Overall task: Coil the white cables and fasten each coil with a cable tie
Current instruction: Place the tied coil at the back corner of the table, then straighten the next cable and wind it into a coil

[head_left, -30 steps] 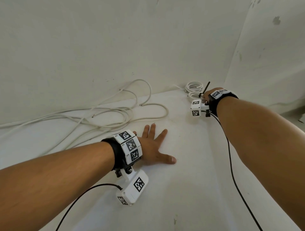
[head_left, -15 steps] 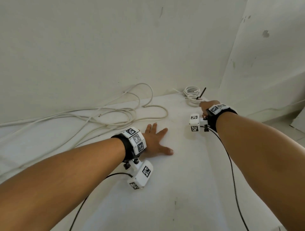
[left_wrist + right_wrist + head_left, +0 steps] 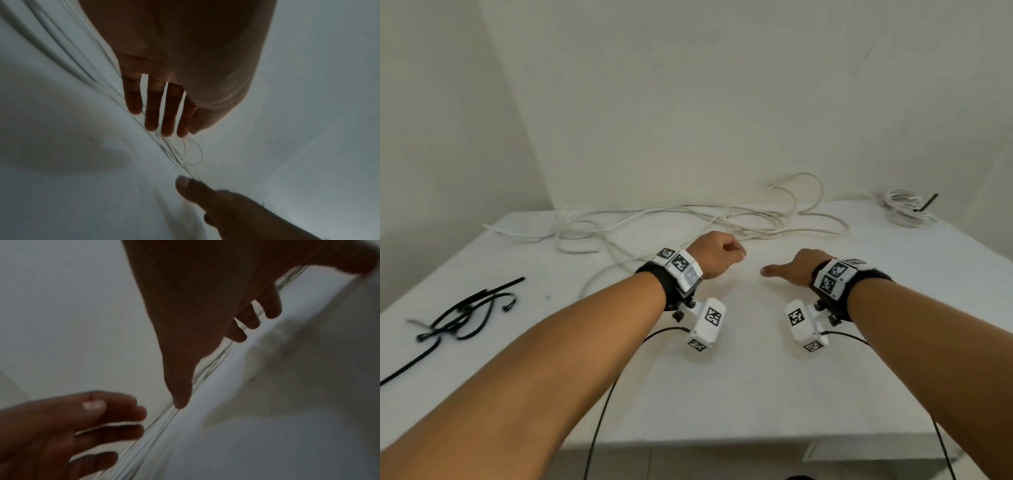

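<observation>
Both forearms reach out from the near edge over the white surface [image 3: 722, 394], each wrist wrapped in a black band with square-patterned marker blocks and a small white camera unit hanging under it, thin black leads trailing back toward the near edge. The left hand [image 3: 717, 253] hovers around the middle of the surface; from the head view its fingers look bent under, while the left wrist view shows them fairly straight and slightly spread [image 3: 152, 107], holding nothing. The right hand [image 3: 796, 269] hovers just beside it, apart from it, thumb pointing toward the left hand, fingers loose and empty; the right wrist view is blurred but shows them relaxed [image 3: 271, 305].

Near the left edge lies a loose bunch of black cable ties [image 3: 465, 313], one strip running off toward the near left corner.

Beyond the hands, the uncoiled white cable [image 3: 688, 219] sprawls in long tangled loops along the far edge, from the far left area across to right of centre, one loop rising against the wall [image 3: 688, 102]. One strand curves toward the left wrist.

In the far right corner sits a coiled white cable [image 3: 904, 207], well apart from the hands, with the black tail of a tie [image 3: 928, 202] sticking up from it.
</observation>
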A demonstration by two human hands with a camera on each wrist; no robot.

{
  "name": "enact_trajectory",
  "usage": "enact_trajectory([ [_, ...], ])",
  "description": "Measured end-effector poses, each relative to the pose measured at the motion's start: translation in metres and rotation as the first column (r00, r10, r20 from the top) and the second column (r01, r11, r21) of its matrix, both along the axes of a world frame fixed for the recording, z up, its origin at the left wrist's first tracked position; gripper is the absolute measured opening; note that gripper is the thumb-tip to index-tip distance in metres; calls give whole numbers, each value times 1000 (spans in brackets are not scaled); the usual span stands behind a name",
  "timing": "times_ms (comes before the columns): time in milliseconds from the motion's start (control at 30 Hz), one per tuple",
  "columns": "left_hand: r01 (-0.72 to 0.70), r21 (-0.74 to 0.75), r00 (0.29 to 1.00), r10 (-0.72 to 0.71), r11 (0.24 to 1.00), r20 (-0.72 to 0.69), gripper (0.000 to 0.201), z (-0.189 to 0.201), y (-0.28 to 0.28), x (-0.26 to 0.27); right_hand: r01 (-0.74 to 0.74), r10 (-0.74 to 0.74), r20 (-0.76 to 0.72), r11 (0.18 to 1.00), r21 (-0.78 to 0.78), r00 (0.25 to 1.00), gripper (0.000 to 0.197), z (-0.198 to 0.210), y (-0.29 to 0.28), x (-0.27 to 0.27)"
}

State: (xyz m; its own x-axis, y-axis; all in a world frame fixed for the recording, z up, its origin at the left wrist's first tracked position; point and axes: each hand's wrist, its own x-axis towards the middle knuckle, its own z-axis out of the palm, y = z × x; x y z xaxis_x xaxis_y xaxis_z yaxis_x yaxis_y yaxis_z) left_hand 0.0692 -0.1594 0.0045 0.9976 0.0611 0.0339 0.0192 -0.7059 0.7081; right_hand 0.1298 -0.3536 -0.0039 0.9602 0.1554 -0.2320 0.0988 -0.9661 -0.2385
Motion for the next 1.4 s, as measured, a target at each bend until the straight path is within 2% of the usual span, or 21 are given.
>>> enact_trajectory([
  [100,-139,121,990,138,983,20,14,-2,57,-36,-60,56,-52,995,-75,997,110,2,29,-44],
  [200,-339,255,939,342,905,33,22,-8,118,-68,-105,94,-64,977,-184,993,127,-4,50,-82],
  [333,-458,463,824,557,759,-98,61,-14,174,-95,-85,59,-114,969,-234,992,148,-15,62,-100],
  [400,-447,506,798,585,738,-147,73,-15,184,-102,-77,51,-116,972,-224,992,151,-16,62,-100],
  [500,-425,477,804,563,769,-192,59,-19,189,-104,-71,49,-103,974,-215,993,151,-17,63,-100],
  [633,-415,492,791,571,765,-221,41,-23,188,-110,-72,49,-107,972,-222,993,148,-13,63,-101],
  [767,-513,293,781,581,806,-231,18,-20,184,-111,-74,52,-106,975,-212,993,160,-15,64,-99],
  [800,-555,175,782,582,813,-223,16,-19,183,-110,-64,43,-108,978,-200,993,170,-16,64,-97],
  [867,-592,-209,804,550,778,-228,11,-14,175,-109,-47,25,-120,982,-183,992,182,-19,65,-95],
  [933,-498,-515,859,477,698,-183,11,-6,165,-108,-45,24,-122,985,-166,992,175,-23,65,-92],
  [1000,-371,-660,912,390,654,-126,12,8,154,-106,-49,31,-110,985,-167,993,164,-21,64,-95],
  [1100,-219,-782,964,256,584,-78,20,31,136,-101,-92,71,-107,973,-211,992,145,-13,61,-105],
  [1167,-127,-817,987,155,563,-47,23,46,122,-99,-99,85,-85,979,-177,993,137,-10,62,-102],
  [1200,-89,-819,993,111,567,-31,23,53,114,-99,-71,66,-45,992,-107,997,136,-8,64,-97],
  [1267,-28,-783,999,50,621,4,25,63,101,-101,-35,15,117,986,163,993,126,-3,69,-83],
  [1333,9,-726,1000,4,688,16,26,69,90,-101,-182,21,360,890,419,933,101,12,74,-73],
  [1400,41,-707,999,-44,706,14,26,72,79,-102,-403,97,537,774,489,838,79,36,79,-73],
])
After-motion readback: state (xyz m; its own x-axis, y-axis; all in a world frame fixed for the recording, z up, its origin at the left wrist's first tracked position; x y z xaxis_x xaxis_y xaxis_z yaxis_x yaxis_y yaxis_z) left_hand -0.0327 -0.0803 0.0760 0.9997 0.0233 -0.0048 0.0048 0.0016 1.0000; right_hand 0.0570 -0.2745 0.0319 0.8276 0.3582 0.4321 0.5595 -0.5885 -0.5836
